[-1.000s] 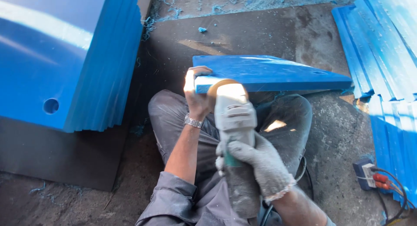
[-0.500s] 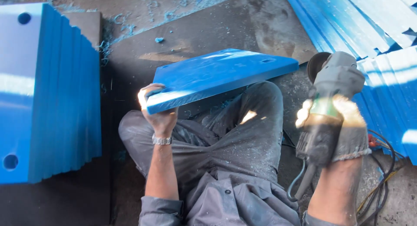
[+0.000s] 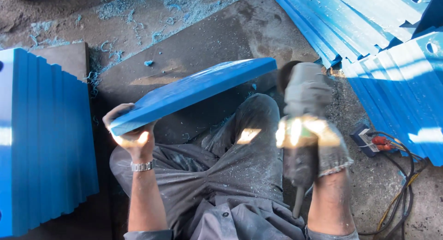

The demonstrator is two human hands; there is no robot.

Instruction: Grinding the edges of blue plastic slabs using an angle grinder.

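A rough concrete floor (image 3: 221,32), strewn with blue shavings (image 3: 120,11) at the far side. Stacked blue panels (image 3: 46,138) stand left; more blue sheets (image 3: 383,46) lie far right. Sunlight patches fall bright. A power strip (image 3: 369,141) with cables (image 3: 401,194) sits right.

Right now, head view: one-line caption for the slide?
Seated person's left hand grips a blue panel by its corner while the gloved right hand holds an angle grinder beside it.

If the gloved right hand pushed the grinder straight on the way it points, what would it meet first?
Probably the dark floor slab by the far end of the blue panel. The right hand aims the grinder up-frame, beside that end; depth is unclear, so it might clip the panel.
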